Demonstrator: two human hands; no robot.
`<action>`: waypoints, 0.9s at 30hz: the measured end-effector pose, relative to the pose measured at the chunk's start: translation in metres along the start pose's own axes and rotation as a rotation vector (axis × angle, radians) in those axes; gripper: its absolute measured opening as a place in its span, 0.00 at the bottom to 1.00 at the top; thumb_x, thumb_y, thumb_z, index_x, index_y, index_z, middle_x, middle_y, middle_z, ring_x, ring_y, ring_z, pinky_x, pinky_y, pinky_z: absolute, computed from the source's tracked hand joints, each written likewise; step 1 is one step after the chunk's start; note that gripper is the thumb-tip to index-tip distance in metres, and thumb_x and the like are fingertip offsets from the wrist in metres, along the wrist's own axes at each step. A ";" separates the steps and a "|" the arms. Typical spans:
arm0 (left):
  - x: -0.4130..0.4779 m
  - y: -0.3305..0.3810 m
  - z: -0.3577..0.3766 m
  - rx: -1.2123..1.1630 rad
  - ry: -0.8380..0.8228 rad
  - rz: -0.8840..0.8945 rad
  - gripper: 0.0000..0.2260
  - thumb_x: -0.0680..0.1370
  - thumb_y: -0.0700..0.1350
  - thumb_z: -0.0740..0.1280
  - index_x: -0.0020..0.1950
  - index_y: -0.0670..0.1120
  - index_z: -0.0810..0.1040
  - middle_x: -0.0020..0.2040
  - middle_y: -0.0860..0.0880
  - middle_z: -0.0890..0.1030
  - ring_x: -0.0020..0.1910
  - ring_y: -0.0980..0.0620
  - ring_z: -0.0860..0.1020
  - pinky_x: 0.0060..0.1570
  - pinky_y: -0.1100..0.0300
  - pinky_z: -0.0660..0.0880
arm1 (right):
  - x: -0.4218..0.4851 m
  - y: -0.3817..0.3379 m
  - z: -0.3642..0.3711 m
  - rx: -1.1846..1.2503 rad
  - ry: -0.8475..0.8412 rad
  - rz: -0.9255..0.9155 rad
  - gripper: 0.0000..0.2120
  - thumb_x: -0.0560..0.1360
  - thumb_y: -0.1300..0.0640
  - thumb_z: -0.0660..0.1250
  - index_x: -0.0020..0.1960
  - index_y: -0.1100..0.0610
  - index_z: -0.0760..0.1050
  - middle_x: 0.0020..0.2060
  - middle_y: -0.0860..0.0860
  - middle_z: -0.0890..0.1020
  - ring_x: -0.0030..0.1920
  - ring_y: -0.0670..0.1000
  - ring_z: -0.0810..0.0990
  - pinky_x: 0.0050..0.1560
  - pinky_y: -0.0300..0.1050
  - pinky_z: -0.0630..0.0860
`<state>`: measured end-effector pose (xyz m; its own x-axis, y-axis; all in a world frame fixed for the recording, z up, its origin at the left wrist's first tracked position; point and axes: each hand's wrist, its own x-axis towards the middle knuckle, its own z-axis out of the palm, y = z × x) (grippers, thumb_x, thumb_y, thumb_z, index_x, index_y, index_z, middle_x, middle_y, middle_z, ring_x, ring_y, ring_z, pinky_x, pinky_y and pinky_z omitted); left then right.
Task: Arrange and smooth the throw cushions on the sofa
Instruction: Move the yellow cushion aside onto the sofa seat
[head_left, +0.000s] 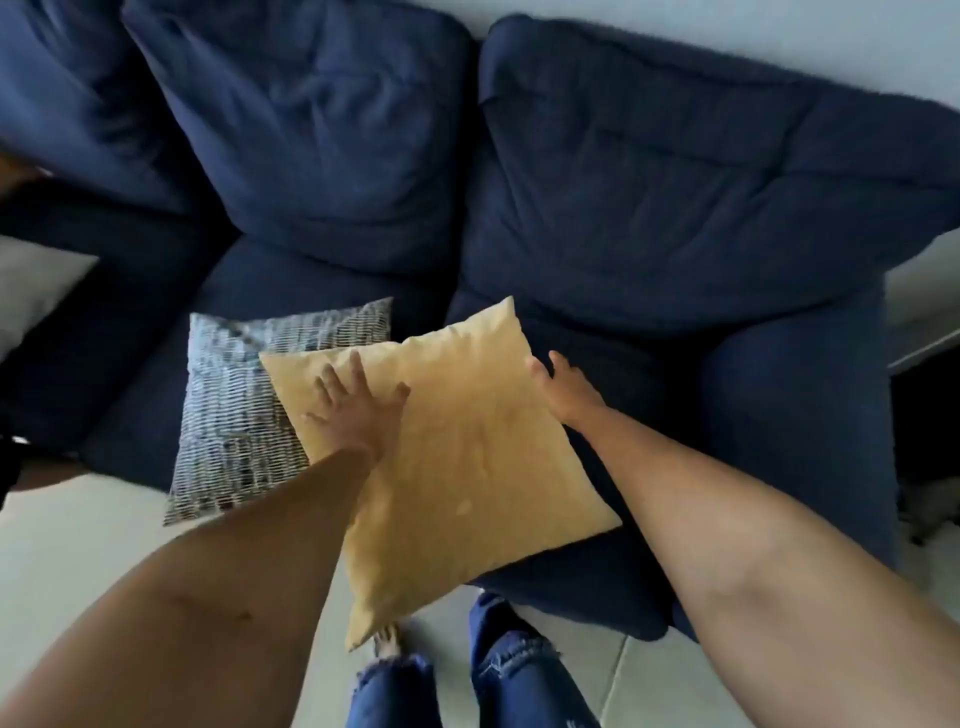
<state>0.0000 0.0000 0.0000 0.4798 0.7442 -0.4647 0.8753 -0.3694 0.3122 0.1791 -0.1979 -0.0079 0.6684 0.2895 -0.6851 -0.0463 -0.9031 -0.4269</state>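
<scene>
A yellow throw cushion lies flat on the front of the dark blue sofa, its near corner hanging past the seat edge. It overlaps a grey-and-white patterned cushion lying to its left. My left hand rests palm down on the yellow cushion's upper left part, fingers spread. At the cushion's right edge is my right hand, fingers extended against the side; nothing is gripped.
Two large blue back cushions lean against the white wall. A pale cushion corner shows at the far left. My jeans-clad legs stand on light floor tiles close to the seat. A dark gap lies right of the sofa arm.
</scene>
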 end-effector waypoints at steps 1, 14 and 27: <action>0.001 -0.006 0.006 -0.019 0.042 -0.055 0.41 0.77 0.71 0.55 0.82 0.55 0.42 0.83 0.43 0.42 0.81 0.42 0.41 0.74 0.31 0.47 | 0.006 0.000 0.003 0.023 -0.009 0.008 0.38 0.76 0.27 0.46 0.81 0.43 0.49 0.79 0.55 0.59 0.75 0.61 0.63 0.73 0.63 0.63; 0.023 -0.046 0.051 -0.555 0.197 -0.347 0.51 0.68 0.75 0.67 0.79 0.66 0.38 0.78 0.38 0.56 0.74 0.36 0.65 0.71 0.39 0.64 | 0.068 0.022 0.059 0.255 -0.035 0.046 0.39 0.74 0.24 0.50 0.79 0.36 0.41 0.77 0.50 0.65 0.73 0.61 0.67 0.71 0.61 0.65; 0.018 0.023 0.025 -0.723 0.266 0.048 0.46 0.73 0.65 0.72 0.82 0.61 0.47 0.77 0.51 0.63 0.68 0.55 0.66 0.66 0.56 0.64 | 0.036 0.036 0.023 0.579 0.290 -0.122 0.33 0.78 0.30 0.57 0.79 0.38 0.53 0.72 0.42 0.71 0.70 0.52 0.71 0.71 0.55 0.66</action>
<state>0.0302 -0.0094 -0.0216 0.4057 0.8789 -0.2508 0.5529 -0.0175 0.8330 0.1843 -0.2125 -0.0609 0.8634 0.2088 -0.4592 -0.2953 -0.5289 -0.7957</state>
